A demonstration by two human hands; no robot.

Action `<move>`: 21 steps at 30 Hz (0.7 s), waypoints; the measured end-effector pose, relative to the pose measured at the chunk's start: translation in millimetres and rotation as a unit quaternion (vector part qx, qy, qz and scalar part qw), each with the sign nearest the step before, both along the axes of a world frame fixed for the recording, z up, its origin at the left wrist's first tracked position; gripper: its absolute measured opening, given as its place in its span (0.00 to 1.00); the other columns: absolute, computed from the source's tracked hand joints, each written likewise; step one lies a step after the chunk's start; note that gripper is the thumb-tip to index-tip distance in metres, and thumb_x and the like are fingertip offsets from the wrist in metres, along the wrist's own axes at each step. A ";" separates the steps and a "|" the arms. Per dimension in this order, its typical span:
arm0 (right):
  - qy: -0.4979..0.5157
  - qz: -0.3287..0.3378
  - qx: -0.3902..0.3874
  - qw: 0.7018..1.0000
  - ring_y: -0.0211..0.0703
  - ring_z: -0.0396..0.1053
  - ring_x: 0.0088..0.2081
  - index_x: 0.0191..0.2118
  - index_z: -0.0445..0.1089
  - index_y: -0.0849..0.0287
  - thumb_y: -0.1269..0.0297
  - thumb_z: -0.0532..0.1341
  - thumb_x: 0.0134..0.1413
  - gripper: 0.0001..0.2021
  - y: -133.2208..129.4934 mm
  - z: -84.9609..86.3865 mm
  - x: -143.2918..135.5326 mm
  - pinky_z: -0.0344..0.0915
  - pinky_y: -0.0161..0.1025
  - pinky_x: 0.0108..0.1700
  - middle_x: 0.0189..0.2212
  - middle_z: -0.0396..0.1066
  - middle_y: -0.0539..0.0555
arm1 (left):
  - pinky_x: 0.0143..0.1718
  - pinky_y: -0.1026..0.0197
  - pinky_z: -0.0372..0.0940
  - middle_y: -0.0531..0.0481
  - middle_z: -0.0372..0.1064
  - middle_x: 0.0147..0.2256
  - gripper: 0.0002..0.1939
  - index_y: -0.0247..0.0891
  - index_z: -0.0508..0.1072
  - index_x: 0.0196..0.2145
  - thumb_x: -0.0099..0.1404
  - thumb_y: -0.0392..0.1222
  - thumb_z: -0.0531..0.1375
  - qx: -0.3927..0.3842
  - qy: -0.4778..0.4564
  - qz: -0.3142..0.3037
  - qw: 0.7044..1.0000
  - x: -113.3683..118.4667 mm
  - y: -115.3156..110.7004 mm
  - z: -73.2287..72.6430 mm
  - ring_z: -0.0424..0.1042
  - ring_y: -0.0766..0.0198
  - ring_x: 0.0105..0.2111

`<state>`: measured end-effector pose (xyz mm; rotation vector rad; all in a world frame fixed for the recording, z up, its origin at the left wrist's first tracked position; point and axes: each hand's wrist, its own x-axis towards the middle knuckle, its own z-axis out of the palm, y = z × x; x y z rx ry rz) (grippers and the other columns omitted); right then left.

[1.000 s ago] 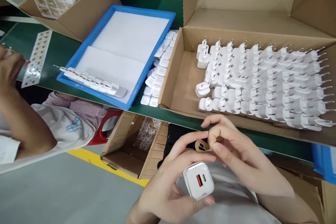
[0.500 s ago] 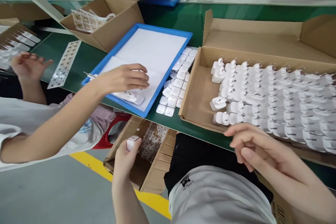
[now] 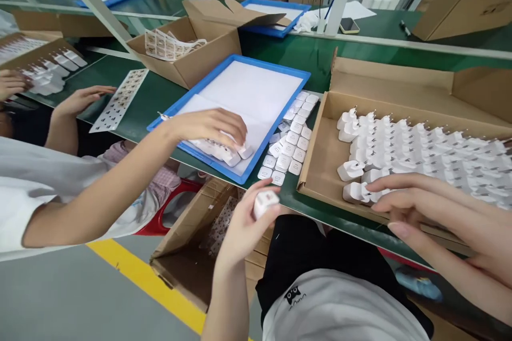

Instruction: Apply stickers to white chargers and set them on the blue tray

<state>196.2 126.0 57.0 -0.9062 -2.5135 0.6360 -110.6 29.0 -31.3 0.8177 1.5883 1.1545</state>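
Between the thumb and fingers of my left hand (image 3: 242,224) is a small white charger (image 3: 266,202), held just off the front edge of the bench. My right hand (image 3: 436,218) hovers over the near side of a cardboard box, its fingers apart and nothing visible in them. White plug chargers (image 3: 424,154) with metal pins pointing up stand in rows in that box (image 3: 318,154). More white chargers (image 3: 288,149) lie packed together on the bench, between the box and a blue-rimmed tray (image 3: 276,72).
A co-worker's hand (image 3: 212,128) rests on white chargers at the tray's near end. The co-worker's other hand (image 3: 82,100) is beside a sticker sheet (image 3: 122,98). An open carton (image 3: 188,64) stands behind. Below the bench is another open box (image 3: 180,256).
My left hand has risen toward the bench edge and right, carrying the charger. The co-worker's near hand has come down onto the chargers on the tray. The camera view has shifted.
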 end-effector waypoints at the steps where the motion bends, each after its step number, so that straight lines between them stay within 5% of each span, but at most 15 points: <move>1: -0.021 0.023 0.017 0.999 0.50 0.79 0.56 0.54 0.73 0.44 0.56 0.57 0.79 0.08 2.7 2.7 -4.1 0.79 0.39 0.49 0.61 0.73 0.53 | 0.28 0.63 0.70 0.38 0.67 0.67 0.28 0.38 0.84 0.49 0.58 0.61 0.73 0.007 -0.007 0.010 1.000 7.8 16.2 1.9 0.74 0.61 0.36; 4: -0.041 0.078 0.048 0.995 0.46 0.77 0.58 0.55 0.70 0.46 0.61 0.53 0.81 0.09 11.3 10.0 -19.4 0.76 0.38 0.51 0.60 0.73 0.54 | 0.27 0.65 0.69 0.40 0.78 0.47 0.26 0.35 0.83 0.49 0.60 0.55 0.73 0.008 -0.031 0.013 0.999 21.4 53.5 -1.7 0.72 0.65 0.30; 7: -0.023 0.113 0.059 0.992 0.44 0.79 0.52 0.52 0.69 0.50 0.68 0.52 0.80 0.09 26.8 15.1 -38.9 0.75 0.38 0.47 0.52 0.75 0.54 | 0.24 0.65 0.67 0.47 0.75 0.33 0.21 0.32 0.82 0.44 0.61 0.51 0.73 0.002 -0.045 0.011 0.999 26.0 67.2 -8.4 0.69 0.68 0.23; 13: -0.056 0.157 0.041 0.985 0.57 0.76 0.48 0.44 0.72 0.58 0.73 0.54 0.74 0.10 74.5 4.6 -91.8 0.75 0.52 0.50 0.44 0.77 0.60 | 0.22 0.67 0.66 0.45 0.75 0.40 0.19 0.33 0.80 0.44 0.61 0.49 0.73 0.021 -0.014 0.083 0.996 31.9 69.0 -15.1 0.68 0.72 0.22; 18: -0.083 0.159 0.029 0.983 0.60 0.77 0.47 0.37 0.75 0.61 0.81 0.57 0.67 0.12 96.8 -12.6 -132.8 0.76 0.54 0.51 0.39 0.79 0.62 | 0.19 0.67 0.61 0.51 0.70 0.26 0.23 0.31 0.80 0.38 0.58 0.56 0.73 0.057 -0.041 0.067 0.995 30.3 75.9 -17.1 0.66 0.69 0.18; 21: -0.082 0.167 0.019 0.982 0.62 0.79 0.48 0.38 0.78 0.64 0.82 0.58 0.66 0.13 103.7 -18.6 -146.0 0.76 0.55 0.53 0.41 0.81 0.65 | 0.21 0.67 0.64 0.50 0.71 0.29 0.27 0.32 0.81 0.42 0.58 0.59 0.72 0.106 -0.051 0.066 0.991 22.8 73.7 -13.9 0.66 0.69 0.22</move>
